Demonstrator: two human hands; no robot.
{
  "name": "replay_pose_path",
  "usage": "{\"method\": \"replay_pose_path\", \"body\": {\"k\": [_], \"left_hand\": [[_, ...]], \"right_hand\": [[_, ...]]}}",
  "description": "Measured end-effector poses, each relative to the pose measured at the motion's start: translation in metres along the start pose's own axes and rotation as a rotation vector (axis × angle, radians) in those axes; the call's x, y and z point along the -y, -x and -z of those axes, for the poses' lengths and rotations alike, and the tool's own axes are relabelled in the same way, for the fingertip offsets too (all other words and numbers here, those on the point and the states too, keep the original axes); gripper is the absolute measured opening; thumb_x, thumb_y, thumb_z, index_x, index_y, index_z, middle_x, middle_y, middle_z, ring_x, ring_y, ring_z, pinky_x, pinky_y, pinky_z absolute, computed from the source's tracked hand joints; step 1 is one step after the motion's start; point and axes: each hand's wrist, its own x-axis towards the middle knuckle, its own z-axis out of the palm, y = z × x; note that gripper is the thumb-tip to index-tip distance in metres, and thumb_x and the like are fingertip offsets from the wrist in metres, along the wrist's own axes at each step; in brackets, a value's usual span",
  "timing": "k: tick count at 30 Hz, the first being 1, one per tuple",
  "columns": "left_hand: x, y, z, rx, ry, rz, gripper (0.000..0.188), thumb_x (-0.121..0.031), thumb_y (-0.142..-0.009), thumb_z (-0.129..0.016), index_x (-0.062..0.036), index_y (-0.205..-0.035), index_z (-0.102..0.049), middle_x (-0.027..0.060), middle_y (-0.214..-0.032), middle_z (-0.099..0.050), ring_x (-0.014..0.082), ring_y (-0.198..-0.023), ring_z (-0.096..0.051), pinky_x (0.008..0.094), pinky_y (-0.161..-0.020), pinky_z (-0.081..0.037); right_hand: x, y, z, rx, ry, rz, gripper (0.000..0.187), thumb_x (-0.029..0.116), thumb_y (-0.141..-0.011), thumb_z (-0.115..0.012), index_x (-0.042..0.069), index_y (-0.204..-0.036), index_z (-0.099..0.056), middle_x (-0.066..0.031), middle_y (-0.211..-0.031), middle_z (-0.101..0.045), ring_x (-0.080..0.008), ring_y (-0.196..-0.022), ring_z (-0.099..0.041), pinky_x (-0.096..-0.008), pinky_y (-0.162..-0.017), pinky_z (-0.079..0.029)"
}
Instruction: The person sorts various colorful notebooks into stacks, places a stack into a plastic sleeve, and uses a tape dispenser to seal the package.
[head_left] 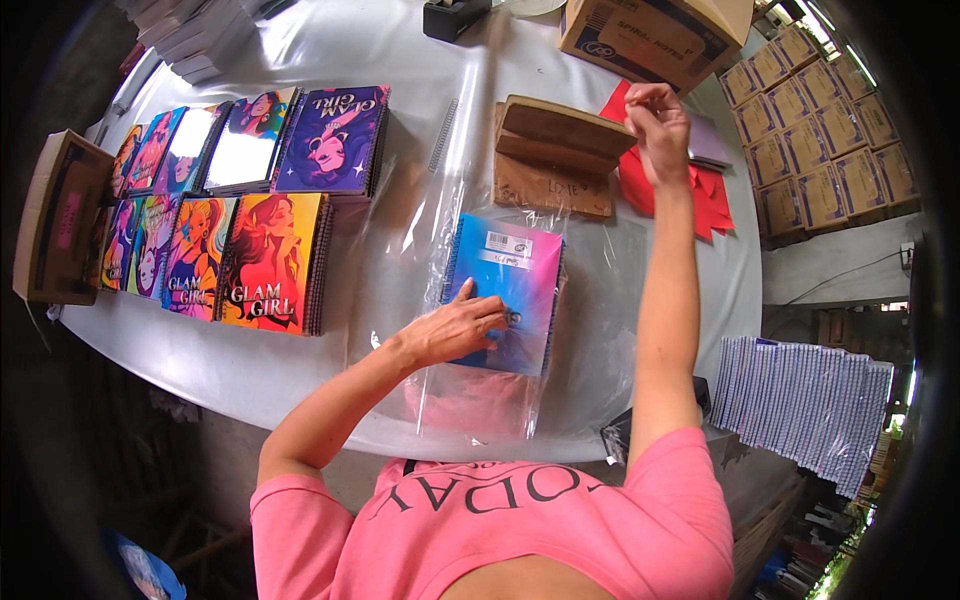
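Your left hand (458, 330) lies on the blue and pink notebook (512, 285), its fingers partly spread. This notebook is on the tabletop (605, 290), in front of you. Your right hand (661, 138) is raised, fingers curled; whether they grip something, I cannot tell.

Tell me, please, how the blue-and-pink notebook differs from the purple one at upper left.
The blue-and-pink notebook shows blended colours and a white barcode patch; the purple notebook shows a drawn figure, upside down here. The blue-and-pink notebook lies under the left hand; the purple notebook tops a stack, untouched. Both are spiral-bound.
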Motion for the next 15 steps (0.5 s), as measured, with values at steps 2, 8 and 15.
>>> {"method": "replay_pose_path", "body": {"k": [2,8,15], "left_hand": [[0.001,0.005,-0.002,-0.057,-0.030,-0.028,0.030,-0.018,-0.077,-0.067,-0.0075,-0.104,-0.058,0.0050,-0.106,-0.049,0.0186,-0.108,-0.050,0.0509,-0.099,-0.032],[-0.004,0.000,-0.002,-0.125,0.031,0.042,0.043,-0.019,-0.072,-0.071,-0.0061,-0.109,-0.051,0.0081,-0.108,-0.048,0.0280,-0.110,-0.047,0.0431,-0.097,-0.035],[-0.003,0.001,0.002,-0.181,-0.110,0.579,0.116,-0.062,-0.052,-0.073,-0.0096,-0.144,-0.025,0.0010,-0.151,-0.017,0.0295,-0.141,-0.002,0.0711,-0.101,-0.006]], "right_hand": [[0.047,0.028,-0.039,0.428,0.219,-0.069,0.025,-0.006,-0.076,-0.056,0.004,-0.099,-0.058,-0.0066,-0.113,-0.056,-0.0134,-0.079,-0.059,-0.0249,-0.062,-0.049],[0.008,0.152,-0.092,1.051,0.920,-0.203,0.037,-0.002,-0.067,-0.068,0.006,-0.102,-0.059,-0.0078,-0.110,-0.054,-0.0230,-0.085,-0.060,-0.0331,-0.072,-0.051],[-0.012,0.168,-0.075,0.571,0.364,-0.299,0.016,-0.012,-0.060,-0.072,0.000,-0.069,-0.063,-0.0055,-0.083,-0.053,-0.0129,-0.074,-0.059,-0.0269,-0.063,-0.054]]}}
